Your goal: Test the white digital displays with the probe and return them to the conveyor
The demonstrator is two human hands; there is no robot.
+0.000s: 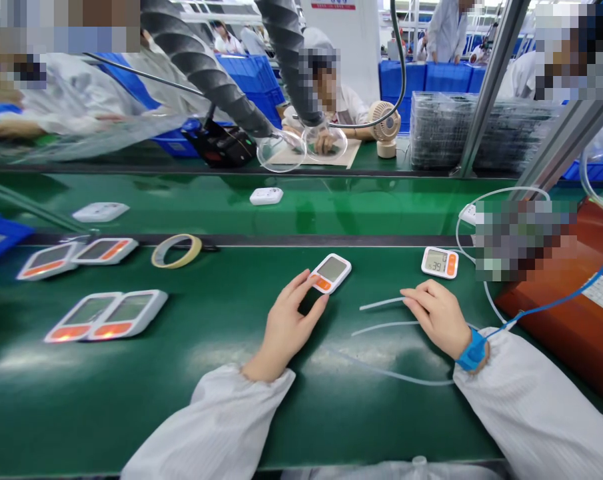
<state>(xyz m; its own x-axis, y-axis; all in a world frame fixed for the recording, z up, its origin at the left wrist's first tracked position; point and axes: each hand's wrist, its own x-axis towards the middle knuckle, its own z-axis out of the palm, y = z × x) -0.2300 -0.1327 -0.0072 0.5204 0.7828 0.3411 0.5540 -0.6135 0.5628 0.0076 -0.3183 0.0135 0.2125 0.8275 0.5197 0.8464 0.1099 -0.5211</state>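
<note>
Two white sleeves (216,427) are closest. The left hand (288,323), half open, holds a small white gadget (332,270) at the middle of the green table (351,427). The right hand (438,317) pinches a thin clear tube (381,304). Far off are people in white (444,33) and blue bins (446,71).

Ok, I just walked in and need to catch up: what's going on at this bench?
A person's left hand grips a white-and-orange device whose screen looks blank. The right hand pinches a thin pale tube, its free end pointing toward that device but apart from it. Beyond the right hand lies a second device showing digits. Four similar devices lie off to the left, near a roll of tape.
</note>
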